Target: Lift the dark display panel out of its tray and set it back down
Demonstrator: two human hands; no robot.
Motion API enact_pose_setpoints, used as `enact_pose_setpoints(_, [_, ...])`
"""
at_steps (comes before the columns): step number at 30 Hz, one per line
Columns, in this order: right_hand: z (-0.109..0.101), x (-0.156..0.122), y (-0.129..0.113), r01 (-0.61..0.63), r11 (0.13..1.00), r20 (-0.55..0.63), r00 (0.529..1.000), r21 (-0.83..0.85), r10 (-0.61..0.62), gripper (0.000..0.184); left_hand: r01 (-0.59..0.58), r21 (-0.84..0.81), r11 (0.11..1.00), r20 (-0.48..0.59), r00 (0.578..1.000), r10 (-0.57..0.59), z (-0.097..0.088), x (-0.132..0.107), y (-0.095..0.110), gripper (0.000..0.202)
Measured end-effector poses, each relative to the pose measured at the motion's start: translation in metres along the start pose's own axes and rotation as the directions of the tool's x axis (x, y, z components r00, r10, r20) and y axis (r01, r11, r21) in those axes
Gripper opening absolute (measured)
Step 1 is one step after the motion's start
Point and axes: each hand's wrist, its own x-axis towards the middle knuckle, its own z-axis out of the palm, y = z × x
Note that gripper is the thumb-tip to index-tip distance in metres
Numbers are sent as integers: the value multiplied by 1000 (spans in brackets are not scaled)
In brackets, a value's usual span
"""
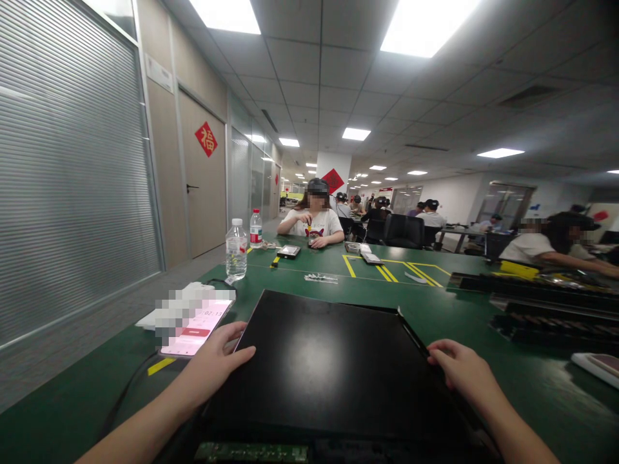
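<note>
A large flat black panel (324,367) lies on the green table (532,386) right in front of me. My left hand (220,357) rests on its left edge, thumb on top and fingers curled round the side. My right hand (459,370) grips its right edge, fingers bent over the rim. A strip of green circuit board (251,452) shows under the panel's near edge.
A phone (196,328) with a lit pink screen lies left of the panel, a water bottle (236,250) behind it. Black trays (546,309) are stacked at the right. Across the table a person (314,222) sits; more people work behind.
</note>
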Motion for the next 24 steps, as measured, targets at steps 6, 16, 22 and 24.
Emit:
enact_pose_setpoints(6, [3, 5, 5, 6, 1000, 14, 1000, 21, -7, 29, -114, 281, 953, -4, 993, 120, -7, 13, -23, 50])
enact_pose_setpoints(16, [7, 9, 9, 14, 998, 22, 1000, 60, -16, 31, -108, 334, 936, 9, 994, 111, -9, 19, -33, 48])
enact_pose_setpoints(22, [7, 5, 7, 23, 998, 25, 999, 59, -25, 30, -113, 342, 933, 28, 994, 110, -9, 19, -35, 56])
enact_pose_setpoints(24, [7, 3, 5, 21, 999, 23, 999, 34, -22, 29, -166, 350, 922, 29, 986, 167, -9, 15, -31, 60])
